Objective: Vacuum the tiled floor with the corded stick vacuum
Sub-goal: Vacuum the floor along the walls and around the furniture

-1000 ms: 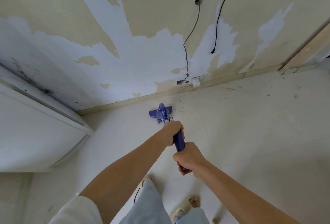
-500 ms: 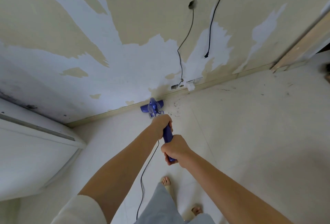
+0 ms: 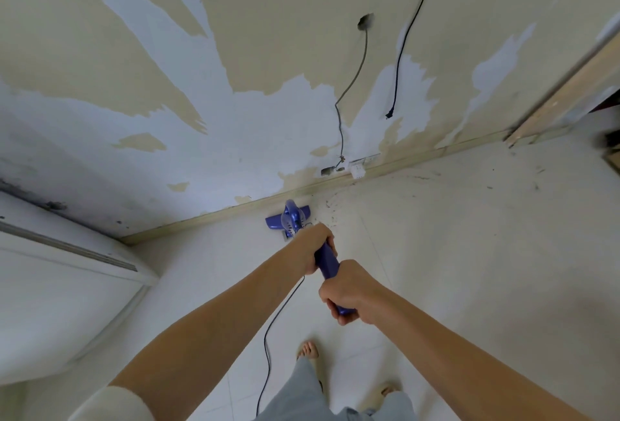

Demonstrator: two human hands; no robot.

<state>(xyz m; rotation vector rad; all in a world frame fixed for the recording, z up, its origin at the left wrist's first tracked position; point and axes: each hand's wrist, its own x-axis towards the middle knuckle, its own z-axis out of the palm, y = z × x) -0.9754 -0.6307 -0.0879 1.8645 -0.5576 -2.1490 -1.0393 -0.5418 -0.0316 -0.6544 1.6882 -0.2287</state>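
- Vacuuming looks mid-way: dark debris [image 3: 330, 209] still speckles the tiled floor [image 3: 469, 253] beyond the hands and to their right, along the skirting board [image 3: 402, 165].
- The left hand [image 3: 313, 246] and right hand [image 3: 345, 291] both clench the handle of the stick vacuum [image 3: 325, 261].
- It is purple; its floor head [image 3: 288, 217] sits just ahead of the left hand, against the skirting; its cord [image 3: 271, 336] trails back below the hands.

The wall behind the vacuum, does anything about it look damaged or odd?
Yes. The wall has lost large patches of its beige covering, baring pale plaster. A black cable dangles loose, its end plugged into nothing. A grey wire runs down from a rough hole.
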